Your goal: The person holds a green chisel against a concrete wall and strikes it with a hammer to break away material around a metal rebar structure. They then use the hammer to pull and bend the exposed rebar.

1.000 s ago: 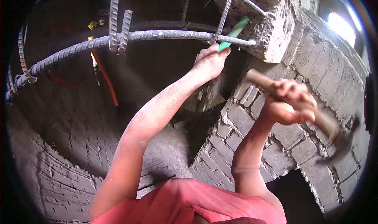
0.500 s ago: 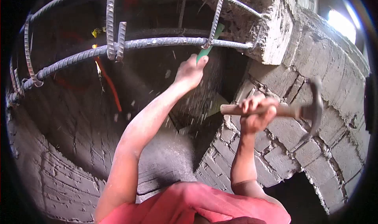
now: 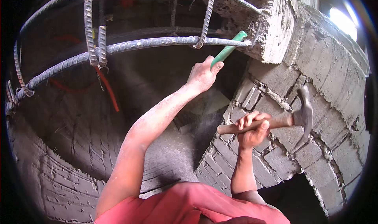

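Note:
My left hand [image 3: 204, 74] is closed round a green rod-like tool [image 3: 228, 50], whose far end reaches past the long steel bar [image 3: 138, 44] to the rough concrete edge [image 3: 275, 35]. Lower and to the right, my right hand [image 3: 254, 127] grips the wooden handle of a hammer [image 3: 304, 113]. The hammer's metal head, with a curved claw, is at the right in front of the block wall, apart from the green tool.
Upright ribbed bars [image 3: 90, 27] cross the long bar at the upper left. A red-orange tube [image 3: 108, 89] hangs below them. Mortared blocks [image 3: 283, 161] fill the right side, with a dark opening [image 3: 295, 196] beneath. A bright light [image 3: 343, 23] shows at the upper right.
My left hand and the green tool have moved right, nearer the concrete edge. The hammer has dropped slightly and shifted left. The falling debris seen earlier has mostly gone.

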Demonstrator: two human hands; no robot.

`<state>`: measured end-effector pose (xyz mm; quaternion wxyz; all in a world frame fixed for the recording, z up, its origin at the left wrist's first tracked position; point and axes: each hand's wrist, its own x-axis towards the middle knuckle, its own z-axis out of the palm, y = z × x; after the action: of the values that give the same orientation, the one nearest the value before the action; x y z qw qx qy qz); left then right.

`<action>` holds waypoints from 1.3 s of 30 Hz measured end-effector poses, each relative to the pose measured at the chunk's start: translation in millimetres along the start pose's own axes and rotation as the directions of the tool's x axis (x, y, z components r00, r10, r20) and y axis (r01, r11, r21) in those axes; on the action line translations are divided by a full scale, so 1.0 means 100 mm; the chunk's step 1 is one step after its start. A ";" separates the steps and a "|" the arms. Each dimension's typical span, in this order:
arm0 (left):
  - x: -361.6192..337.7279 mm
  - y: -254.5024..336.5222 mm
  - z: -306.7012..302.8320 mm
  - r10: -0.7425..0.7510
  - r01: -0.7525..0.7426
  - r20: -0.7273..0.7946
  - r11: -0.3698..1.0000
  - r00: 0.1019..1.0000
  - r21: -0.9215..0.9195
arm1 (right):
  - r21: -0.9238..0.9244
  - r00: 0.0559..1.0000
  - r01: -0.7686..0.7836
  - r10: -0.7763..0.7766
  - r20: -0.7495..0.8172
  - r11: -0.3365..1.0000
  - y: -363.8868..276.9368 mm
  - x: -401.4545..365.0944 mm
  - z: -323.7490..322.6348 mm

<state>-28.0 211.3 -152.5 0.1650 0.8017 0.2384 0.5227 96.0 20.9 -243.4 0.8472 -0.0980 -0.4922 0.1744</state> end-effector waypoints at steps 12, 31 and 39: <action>0.03 -0.04 0.09 0.044 -0.054 -0.102 0.994 0.994 -0.093 | -0.264 0.999 -0.027 0.037 0.032 0.964 0.01 0.17 0.08; 0.09 -0.01 0.11 -0.064 0.051 -0.087 0.988 0.994 -0.145 | -0.853 0.979 -0.121 0.202 -0.018 0.508 0.39 0.89 0.31; -0.03 -0.22 0.16 -0.075 0.046 -0.097 0.960 0.992 -0.278 | -0.211 0.899 0.424 -0.382 0.214 0.881 -0.03 0.75 0.50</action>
<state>-19.3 228.1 -172.0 0.2777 0.7344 0.1964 0.5874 87.2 47.1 -157.8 0.8015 -0.0854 -0.5885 -0.0627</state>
